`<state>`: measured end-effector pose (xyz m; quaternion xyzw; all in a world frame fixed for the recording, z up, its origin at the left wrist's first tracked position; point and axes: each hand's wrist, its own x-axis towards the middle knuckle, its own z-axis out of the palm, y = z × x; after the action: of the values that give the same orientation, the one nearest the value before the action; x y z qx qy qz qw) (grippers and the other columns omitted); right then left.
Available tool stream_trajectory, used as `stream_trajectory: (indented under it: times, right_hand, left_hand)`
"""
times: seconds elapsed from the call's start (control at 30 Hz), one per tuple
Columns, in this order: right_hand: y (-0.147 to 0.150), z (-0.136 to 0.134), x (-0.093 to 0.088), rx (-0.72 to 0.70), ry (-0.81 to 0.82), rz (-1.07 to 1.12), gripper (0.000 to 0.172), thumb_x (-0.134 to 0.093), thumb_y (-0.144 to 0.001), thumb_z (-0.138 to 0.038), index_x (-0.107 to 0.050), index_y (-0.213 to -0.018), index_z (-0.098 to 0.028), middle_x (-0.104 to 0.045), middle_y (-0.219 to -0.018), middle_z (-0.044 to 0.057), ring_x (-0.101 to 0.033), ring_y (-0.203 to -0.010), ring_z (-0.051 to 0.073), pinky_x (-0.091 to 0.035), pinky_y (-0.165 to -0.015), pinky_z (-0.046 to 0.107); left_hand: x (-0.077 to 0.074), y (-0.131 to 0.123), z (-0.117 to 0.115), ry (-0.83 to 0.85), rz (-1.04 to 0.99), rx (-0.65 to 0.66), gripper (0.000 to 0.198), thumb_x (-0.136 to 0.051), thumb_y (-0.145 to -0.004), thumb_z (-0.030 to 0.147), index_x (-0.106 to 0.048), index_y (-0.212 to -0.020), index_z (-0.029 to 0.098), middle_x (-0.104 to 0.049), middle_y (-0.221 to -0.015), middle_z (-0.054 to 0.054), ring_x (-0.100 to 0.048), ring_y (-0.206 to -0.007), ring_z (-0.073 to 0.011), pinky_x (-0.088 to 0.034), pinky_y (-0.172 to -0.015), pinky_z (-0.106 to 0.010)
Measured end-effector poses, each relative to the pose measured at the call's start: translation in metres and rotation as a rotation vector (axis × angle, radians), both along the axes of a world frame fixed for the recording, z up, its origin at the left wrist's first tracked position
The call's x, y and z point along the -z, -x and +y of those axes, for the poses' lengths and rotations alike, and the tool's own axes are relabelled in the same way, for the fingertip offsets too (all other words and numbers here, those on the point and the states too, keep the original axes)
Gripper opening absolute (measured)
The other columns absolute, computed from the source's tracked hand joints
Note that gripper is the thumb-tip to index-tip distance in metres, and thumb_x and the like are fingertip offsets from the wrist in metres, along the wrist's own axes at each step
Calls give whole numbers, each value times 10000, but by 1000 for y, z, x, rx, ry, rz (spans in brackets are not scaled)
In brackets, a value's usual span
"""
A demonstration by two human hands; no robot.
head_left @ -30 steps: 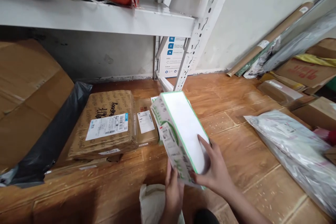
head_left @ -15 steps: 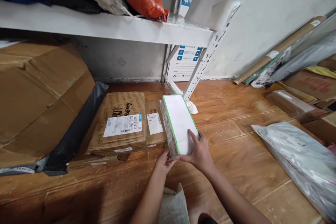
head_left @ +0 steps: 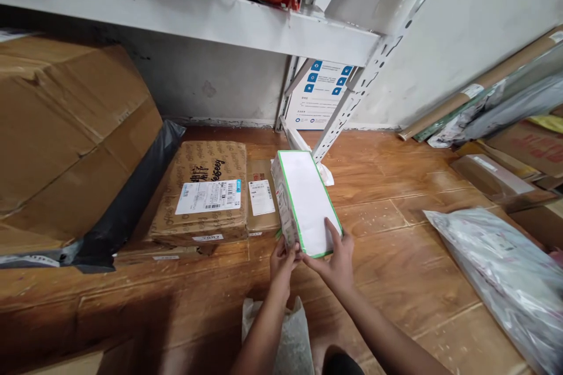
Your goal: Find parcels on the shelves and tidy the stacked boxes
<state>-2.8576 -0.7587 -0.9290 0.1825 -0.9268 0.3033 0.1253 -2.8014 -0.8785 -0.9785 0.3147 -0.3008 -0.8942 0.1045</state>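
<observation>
A white box with green edges (head_left: 307, 196) sits at the middle of the view, its long side running away from me. My left hand (head_left: 284, 258) grips its near left corner, thumb and fingers pinched on the edge. On the near right part of the box, my right hand (head_left: 335, 255) lies with one finger stretched over the white top and the thumb at the near edge. Just left of the box are a small brown carton (head_left: 263, 218) with a white label and a larger printed carton (head_left: 220, 158) with a shipping label. The undersides of the fingers are hidden.
A white shelf (head_left: 220, 17) spans overhead, its perforated post (head_left: 338, 123) behind the box. A big carton (head_left: 65, 129) stands left. Plastic-wrapped packages (head_left: 497, 269) and a cardboard tube (head_left: 475, 88) lie right. A pale bag (head_left: 292, 334) sits below my forearms.
The camera view has shifted, so the shelf sits higher and further right. My left hand has moved up around the box's near left corner; both hands stay on the box.
</observation>
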Motion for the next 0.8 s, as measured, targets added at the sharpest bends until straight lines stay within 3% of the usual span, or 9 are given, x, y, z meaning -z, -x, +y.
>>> stream_trajectory:
  times: [0.13,0.23,0.33,0.43,0.5,0.57,0.67,0.8]
  right_hand:
    - [-5,-7,2,46,101,-5,979,-745,-592,-712,-494,-1377,-183,-368,-1312,186,-406,-1218,389,-381,-1010,549]
    - [-2,-19,0,72,125,2,975,-747,-584,-717,-514,-1364,-180,-356,-1306,187,-378,-1234,399,-362,-1022,547]
    - [12,-37,-4,117,119,-2,996,-756,-551,-730,-527,-1360,-195,-341,-1300,183,-337,-1253,417,-334,-1036,560]
    - [30,-47,-8,181,127,-48,909,-726,-609,-723,-544,-1342,-217,-347,-1298,172,-356,-1233,405,-332,-1031,553]
    - [37,-44,-8,171,103,-46,884,-712,-631,-720,-540,-1338,-218,-353,-1301,169,-369,-1223,395,-324,-1034,549]
    - [38,-35,-6,69,48,-25,963,-736,-584,-734,-501,-1366,-225,-329,-1333,171,-346,-1251,403,-305,-1047,559]
    - [37,-22,-5,-85,11,-9,1015,-748,-564,-737,-445,-1401,-249,-297,-1384,165,-323,-1288,392,-298,-1059,552]
    - [44,-25,-12,-56,82,26,960,-733,-607,-719,-443,-1393,-251,-337,-1348,150,-349,-1268,370,-301,-1062,536]
  left_hand:
    - [5,-4,-2,28,94,23,788,-867,-606,401,-589,-1324,231,-547,-1418,-142,-573,-1233,-306,-520,-975,-396]
    - [-3,3,-13,135,72,93,691,-764,-716,500,-576,-1340,270,-495,-1474,-102,-549,-1261,-307,-523,-958,-393]
    - [-32,18,-36,530,-15,254,512,-544,-858,589,-666,-1222,251,-623,-1335,-116,-577,-1220,-315,-486,-975,-415]
    - [-65,33,-60,1019,-141,456,547,-427,-896,611,-761,-932,180,-738,-997,-190,-632,-1083,-400,-409,-996,-530]
    - [-75,37,-71,1145,-157,483,565,-416,-899,600,-755,-778,165,-735,-937,-202,-642,-1034,-417,-390,-994,-554]
    - [-71,37,-76,1082,-64,447,512,-438,-902,563,-755,-795,175,-731,-1042,-170,-632,-1081,-365,-393,-1029,-489]
    - [-49,32,-76,839,78,406,476,-436,-909,550,-740,-1027,203,-698,-1207,-98,-604,-1163,-274,-440,-1023,-389]
    - [-28,36,-73,698,121,308,487,-480,-902,547,-679,-1192,211,-600,-1368,-90,-537,-1268,-263,-432,-1055,-384]
